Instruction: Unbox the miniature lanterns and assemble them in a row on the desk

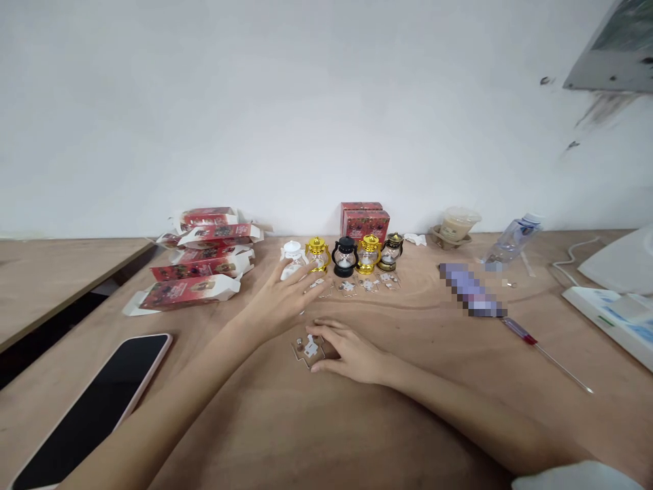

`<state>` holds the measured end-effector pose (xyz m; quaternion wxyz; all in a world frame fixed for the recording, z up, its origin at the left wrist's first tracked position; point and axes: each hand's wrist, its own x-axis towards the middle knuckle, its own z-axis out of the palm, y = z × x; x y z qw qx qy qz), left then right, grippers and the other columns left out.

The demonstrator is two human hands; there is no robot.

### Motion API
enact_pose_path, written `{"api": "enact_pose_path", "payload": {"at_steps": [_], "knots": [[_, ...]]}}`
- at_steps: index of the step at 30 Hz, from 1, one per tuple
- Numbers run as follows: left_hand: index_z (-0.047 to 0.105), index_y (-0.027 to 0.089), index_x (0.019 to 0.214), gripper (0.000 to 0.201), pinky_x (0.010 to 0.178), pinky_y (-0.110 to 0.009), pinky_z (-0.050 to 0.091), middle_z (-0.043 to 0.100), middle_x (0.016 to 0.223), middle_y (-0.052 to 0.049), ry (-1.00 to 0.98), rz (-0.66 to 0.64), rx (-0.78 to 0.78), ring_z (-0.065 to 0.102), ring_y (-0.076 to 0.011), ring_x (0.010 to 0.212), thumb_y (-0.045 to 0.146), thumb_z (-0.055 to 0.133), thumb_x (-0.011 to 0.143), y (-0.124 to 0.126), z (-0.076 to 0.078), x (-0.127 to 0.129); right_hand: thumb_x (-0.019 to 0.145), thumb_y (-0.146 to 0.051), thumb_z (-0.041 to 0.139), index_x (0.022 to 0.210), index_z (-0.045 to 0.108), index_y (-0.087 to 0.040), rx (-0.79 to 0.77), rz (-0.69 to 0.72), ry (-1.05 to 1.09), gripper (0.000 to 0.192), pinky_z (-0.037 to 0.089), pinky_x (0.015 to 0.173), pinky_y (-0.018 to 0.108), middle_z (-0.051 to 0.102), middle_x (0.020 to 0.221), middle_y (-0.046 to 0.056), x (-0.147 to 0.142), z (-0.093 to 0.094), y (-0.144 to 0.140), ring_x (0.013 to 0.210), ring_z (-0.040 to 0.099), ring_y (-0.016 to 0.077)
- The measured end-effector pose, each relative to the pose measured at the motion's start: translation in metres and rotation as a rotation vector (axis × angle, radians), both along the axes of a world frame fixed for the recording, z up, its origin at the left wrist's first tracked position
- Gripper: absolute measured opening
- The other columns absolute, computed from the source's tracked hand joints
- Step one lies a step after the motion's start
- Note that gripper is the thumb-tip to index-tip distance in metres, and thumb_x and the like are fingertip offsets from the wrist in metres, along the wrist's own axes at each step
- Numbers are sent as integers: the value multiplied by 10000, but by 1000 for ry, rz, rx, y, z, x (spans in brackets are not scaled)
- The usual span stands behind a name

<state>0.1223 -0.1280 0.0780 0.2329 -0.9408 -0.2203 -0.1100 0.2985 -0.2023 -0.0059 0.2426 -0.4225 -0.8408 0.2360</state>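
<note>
My left hand (pixel 286 298) is stretched out over the table with its fingers spread, partly in front of a small white lantern (pixel 292 250). To the right of that lantern a gold lantern (pixel 317 257), a black lantern (pixel 346 258), a second gold lantern (pixel 368 256) and a dark bronze lantern (pixel 392 253) stand in a row. Small white plates and bent wires (pixel 368 286) lie before them. My right hand (pixel 354 352) rests low, thumb and fingers apart, beside a loose white plate (pixel 311 348), a bent wire (pixel 300 361) and a small metal piece (pixel 299 342).
Opened red boxes (pixel 191 289) lie at the left; red boxes (pixel 366 224) stand behind the lanterns. A phone (pixel 96 408) lies front left. Rightward are a drink cup (pixel 459 223), a plastic bottle (pixel 513 239), a screwdriver (pixel 520 331) and a white power strip (pixel 612 320).
</note>
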Motion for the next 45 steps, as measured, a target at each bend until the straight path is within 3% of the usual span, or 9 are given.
{"api": "enact_pose_path", "payload": {"at_steps": [4,6,10,13,18,26,32,39,45], "knots": [[616,199,893,143,780,-351,386,683,913,-53,-239,50,-15,603,-208,896,294,508,890,-19,-12,-13,775,-398,680,1263,499,-183,79,-77,25,564,400,1040,428,573,1288,138,2,-2,-1,1291,446,247],[601,202,810,221,694,-324,384,668,815,-31,-349,104,-115,603,-185,775,375,492,894,-33,-32,-20,771,-396,683,1222,530,-206,120,-130,23,514,411,1022,438,593,1262,129,4,-4,-2,1268,472,247],[585,204,913,384,688,-339,438,650,849,-38,-476,279,-337,608,-224,800,551,612,750,-61,-76,-27,786,-341,672,1182,560,-195,166,-141,-32,436,426,994,441,602,1241,142,5,-8,-6,1248,489,249],[570,189,942,415,707,-366,471,639,872,-57,-495,379,-416,604,-251,833,530,642,717,-71,-91,-27,802,-301,654,1184,556,-177,178,-121,-47,413,445,974,432,626,1201,143,3,-9,-8,1205,525,246],[574,176,917,308,706,-388,485,642,860,-69,-515,434,-441,597,-261,822,424,623,742,-65,-93,-29,821,-264,625,1207,523,-193,144,-117,-3,406,483,938,390,643,1168,110,0,-8,-9,1105,589,221],[622,222,1017,226,815,-364,492,656,1047,-61,-534,253,-509,611,-218,958,285,542,816,-59,-92,-34,837,-251,588,1184,541,-172,228,-125,-57,359,487,928,400,651,1111,128,-1,-10,-9,1119,563,233],[607,215,1052,258,835,-378,501,663,1058,-70,-552,236,-533,621,-221,968,273,526,815,-55,-92,-35,854,-237,564,1126,570,-134,278,-87,-102,291,496,896,393,651,1034,148,-2,-8,-9,1055,582,236],[592,207,1031,226,833,-368,500,647,1089,-71,-576,243,-493,610,-221,1007,284,503,837,-51,-96,-42,881,-197,506,1117,552,-161,372,-30,-73,243,484,887,366,638,1123,118,-2,-9,-8,1039,569,212],[631,228,952,169,789,-343,459,629,1064,-59,-555,202,-360,590,-213,959,319,549,836,-59,-88,-41,897,-229,503,889,627,-173,512,-23,-132,137,448,759,340,651,927,78,-1,-13,-9,863,532,197]]}}
